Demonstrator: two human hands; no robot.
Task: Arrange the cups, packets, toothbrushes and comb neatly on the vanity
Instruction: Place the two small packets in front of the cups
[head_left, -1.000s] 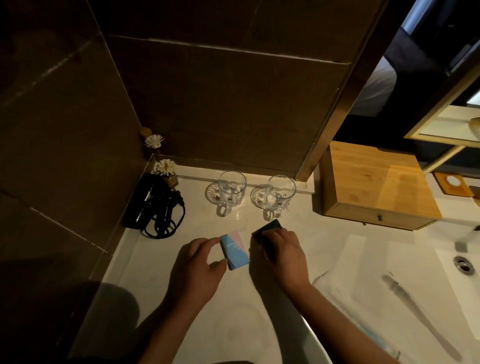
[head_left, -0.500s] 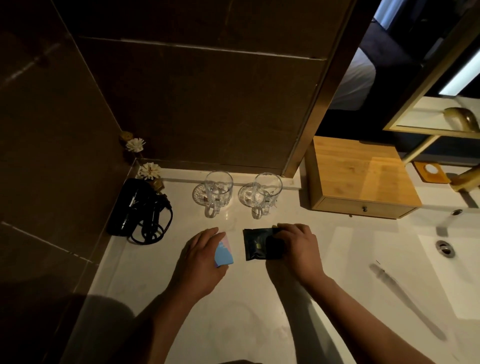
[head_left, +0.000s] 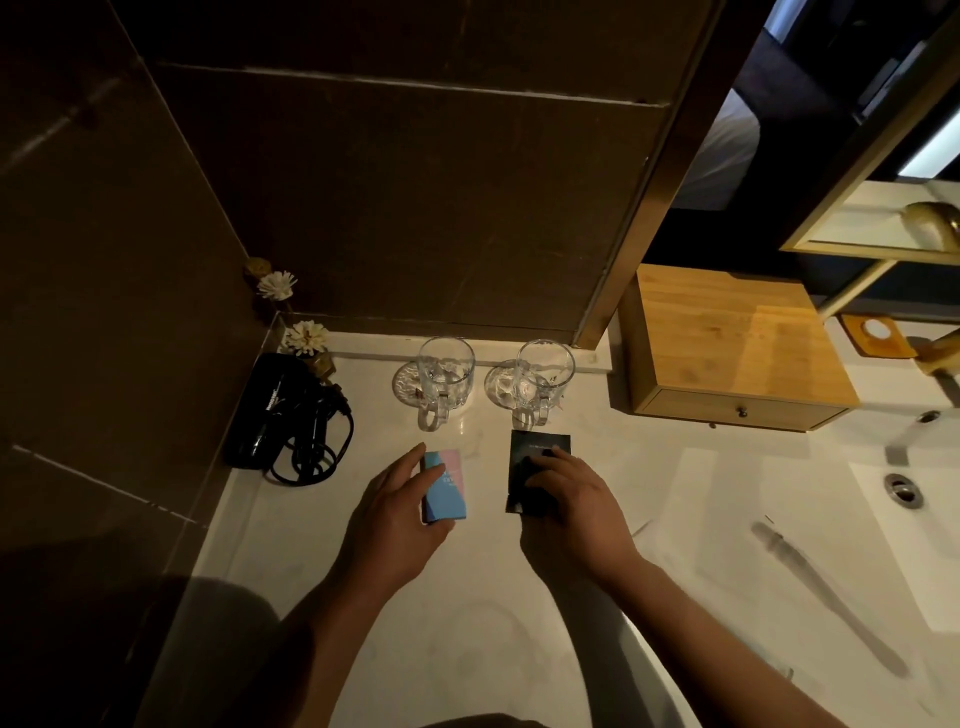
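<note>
1. Your left hand (head_left: 400, 512) has its fingers spread loosely along the left edge of the small blue-and-pink rectangular packet (head_left: 444, 486), thumb under its near corner; the grip is a light pinch at the sides, not a closed fist.
2. Your right hand (head_left: 571, 506) lies flat on the black square foil packet (head_left: 537, 457), its fingers pressed on the near half; you cannot tell whether they curl under the edge.
3. Both packets lie on the white marble vanity top (head_left: 467, 623), side by side and apart, each roughly squared to the back wall.
4. Behind the blue-and-pink packet stands the left clear glass mug (head_left: 445, 376) on a cut-glass coaster, upright, handle toward you.
5. Behind the black packet stands the right clear glass mug (head_left: 543, 376) on its own coaster, also upright with the handle toward you; the packet's far edge sits just beside that handle.
6. At your far left, a black hair dryer with coiled cord (head_left: 283, 415) rests against the dark tiled wall, near small white flower ornaments (head_left: 306, 338) in the corner.
7. To the right of the mugs, a light wooden box with a small drawer knob (head_left: 727, 353) sits at the back of the counter.
8. Farther right, a long pale wrapped toothbrush (head_left: 826, 592) lies diagonally on the counter beside the white sink basin (head_left: 924, 545), well apart from both hands.
</note>
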